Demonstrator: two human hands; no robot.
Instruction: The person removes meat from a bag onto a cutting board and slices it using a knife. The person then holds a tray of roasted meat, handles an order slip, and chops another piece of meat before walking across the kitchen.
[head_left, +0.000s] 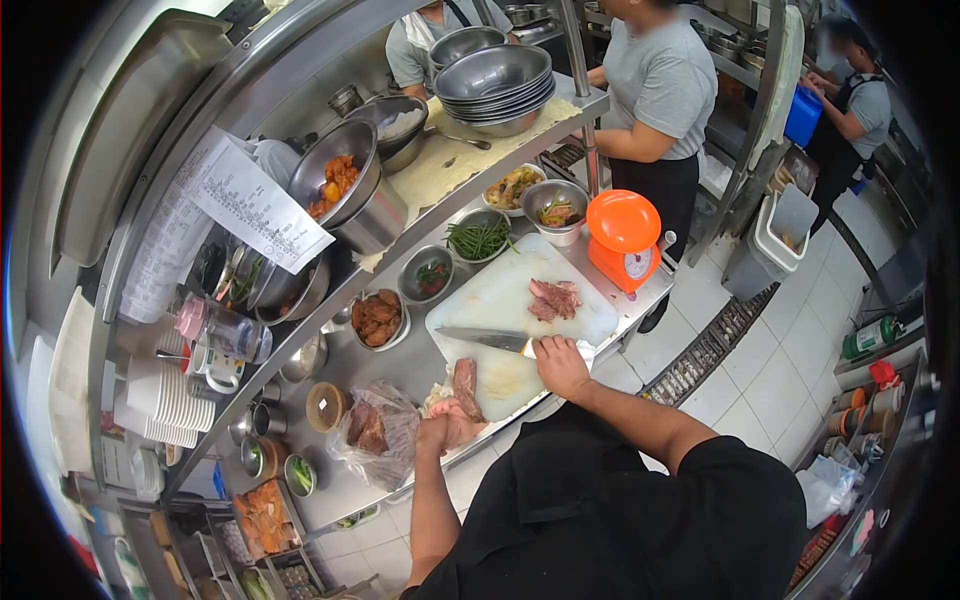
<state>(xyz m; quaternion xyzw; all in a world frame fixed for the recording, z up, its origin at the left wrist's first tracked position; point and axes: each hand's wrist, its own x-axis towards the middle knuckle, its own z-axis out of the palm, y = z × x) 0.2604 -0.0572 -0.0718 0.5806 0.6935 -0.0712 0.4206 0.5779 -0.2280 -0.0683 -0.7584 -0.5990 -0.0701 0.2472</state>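
Note:
My right hand (pixel 562 366) is wrapped round the handle of a large knife (pixel 485 339), whose blade lies flat over the white cutting board (pixel 590 335). My left hand (pixel 432 434) is closed at the board's lower left corner, against pale, fatty meat (pixel 458 420); its fingertips are partly hidden. A longer reddish piece of meat (pixel 465 385) rests beside that. Several cut meat pieces (pixel 553 299) lie in a small pile near the board's upper part. Left of my left hand, a clear plastic bag (pixel 385 430) holds more meat.
An orange scale (pixel 625 235) stands past the board's right corner. Bowls of green beans (pixel 477 236), chopped peppers (pixel 431 278) and brown meat (pixel 378 318) line the far side. A metal shelf (pixel 480 185) with stacked bowls overhangs the counter. Other people stand beyond it.

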